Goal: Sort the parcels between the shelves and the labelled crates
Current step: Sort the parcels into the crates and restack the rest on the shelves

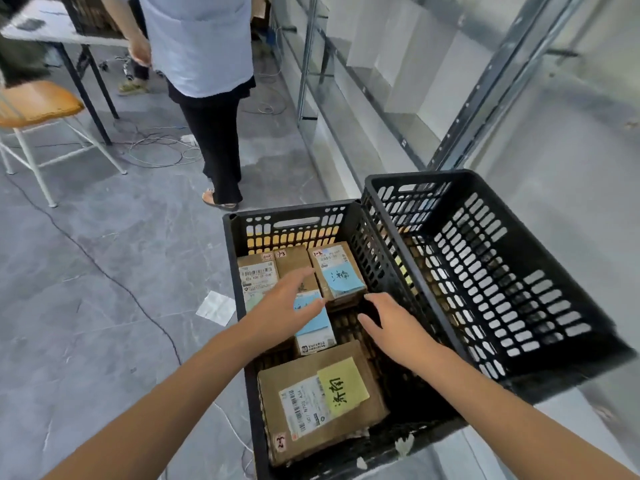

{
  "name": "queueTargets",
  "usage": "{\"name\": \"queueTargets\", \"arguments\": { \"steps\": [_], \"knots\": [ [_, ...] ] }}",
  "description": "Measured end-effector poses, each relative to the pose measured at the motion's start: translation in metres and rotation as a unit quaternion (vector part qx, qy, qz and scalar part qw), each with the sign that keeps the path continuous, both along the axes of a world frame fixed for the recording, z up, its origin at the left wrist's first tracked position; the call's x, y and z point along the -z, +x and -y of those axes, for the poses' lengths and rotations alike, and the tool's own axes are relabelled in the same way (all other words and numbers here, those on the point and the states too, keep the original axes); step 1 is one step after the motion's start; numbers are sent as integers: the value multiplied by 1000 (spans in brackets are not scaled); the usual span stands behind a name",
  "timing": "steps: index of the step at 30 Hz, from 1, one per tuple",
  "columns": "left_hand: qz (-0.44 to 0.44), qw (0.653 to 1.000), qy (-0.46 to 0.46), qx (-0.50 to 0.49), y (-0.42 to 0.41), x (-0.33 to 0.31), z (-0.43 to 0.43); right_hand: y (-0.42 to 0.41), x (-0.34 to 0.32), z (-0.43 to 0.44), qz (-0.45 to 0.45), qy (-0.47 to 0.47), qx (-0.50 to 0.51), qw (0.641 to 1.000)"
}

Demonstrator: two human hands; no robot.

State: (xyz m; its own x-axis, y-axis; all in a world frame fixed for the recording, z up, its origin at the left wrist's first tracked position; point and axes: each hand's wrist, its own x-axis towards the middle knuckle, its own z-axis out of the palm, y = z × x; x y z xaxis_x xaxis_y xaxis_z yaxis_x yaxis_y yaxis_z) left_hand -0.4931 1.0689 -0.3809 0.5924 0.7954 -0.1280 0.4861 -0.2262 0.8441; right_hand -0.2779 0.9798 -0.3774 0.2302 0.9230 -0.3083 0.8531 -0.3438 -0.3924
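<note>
Floor: grey floor [86,306] was seen at left.
Crate: black crate [242,214], lower centre, was loaded with parcels [322,403].
Hands: left hand [287,306] and right hand [394,327] were held spread, nothing grasped.

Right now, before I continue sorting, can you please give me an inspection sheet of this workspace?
Surface: grey floor.
Job's things: black crate holds several cardboard parcels; one has a yellow note; second crate beside it, no parcels seen inside.
Clutter: paper sheet on floor.
Hands: left hand and right hand open above parcels, holding nothing.
Cables: loose white cables near chair; dark cable crosses floor.
Surroundings: metal shelves, table, another person standing.
</note>
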Motion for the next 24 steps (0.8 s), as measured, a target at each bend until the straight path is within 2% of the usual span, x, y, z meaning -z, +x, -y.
{"name": "queueTargets", "arguments": {
  "steps": [4, 8, 16, 21, 24],
  "knots": [
    [-23, 997, 66, 38, 12, -20, -1, 9, -42, 5, 54, 108, -42, 992],
    [-40, 978, 195, 67, 31, -49, 10, 24, -81, 27, 107, 164, -37, 980],
    [7, 946, 288, 151, 79, -103, 77, 56, -137, 124, 165, 208, 13, 964],
    [39, 930, 310, 195, 123, -132, 154, 71, -168, 211, 183, 227, 76, 954],
    [74, 908, 341, 231, 154, -148, 210, 78, -185, 271, 201, 235, 110, 945]
  ]
}}
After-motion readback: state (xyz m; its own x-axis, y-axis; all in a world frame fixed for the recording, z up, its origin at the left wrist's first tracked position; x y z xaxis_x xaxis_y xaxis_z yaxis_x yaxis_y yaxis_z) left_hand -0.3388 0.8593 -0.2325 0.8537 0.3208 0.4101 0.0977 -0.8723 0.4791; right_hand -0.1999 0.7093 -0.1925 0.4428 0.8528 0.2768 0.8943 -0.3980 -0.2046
